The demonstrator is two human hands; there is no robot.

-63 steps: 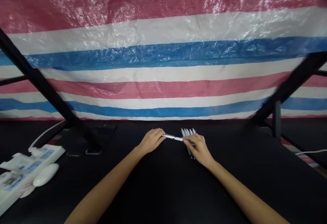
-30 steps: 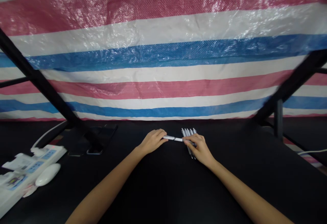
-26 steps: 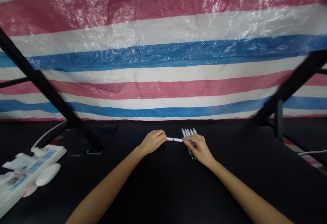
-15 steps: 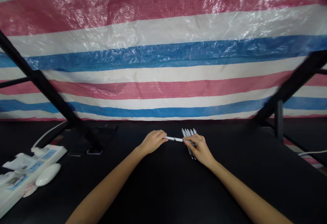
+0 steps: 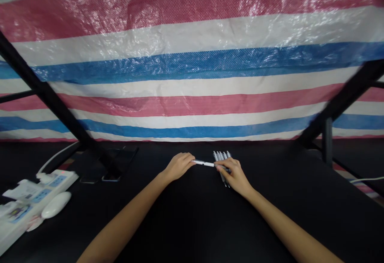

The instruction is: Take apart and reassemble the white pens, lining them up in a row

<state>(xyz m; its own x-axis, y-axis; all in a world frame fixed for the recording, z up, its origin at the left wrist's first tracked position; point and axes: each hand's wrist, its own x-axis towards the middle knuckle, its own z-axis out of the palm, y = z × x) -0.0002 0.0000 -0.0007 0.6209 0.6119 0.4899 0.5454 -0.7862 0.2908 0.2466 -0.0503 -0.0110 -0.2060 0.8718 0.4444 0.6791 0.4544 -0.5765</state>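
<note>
A white pen with a dark marking lies roughly level between my two hands. My left hand is closed, pinching the pen's left end. Fingers of my right hand are closed around its other end, which they partly hide. Just behind and under my right hand, several silver-white pens lie side by side on the black table. Their tops point away from me and their tips show below my fingers; the middles are covered by the hand.
At the left stands a white power strip with plugs in it and a white rounded object beside it. Dark flat devices lie near a black frame bar. A striped plastic sheet hangs behind the table.
The pen has turned slightly about its own length, so its dark marking shows differently. Both hands stay in nearly the same place.
</note>
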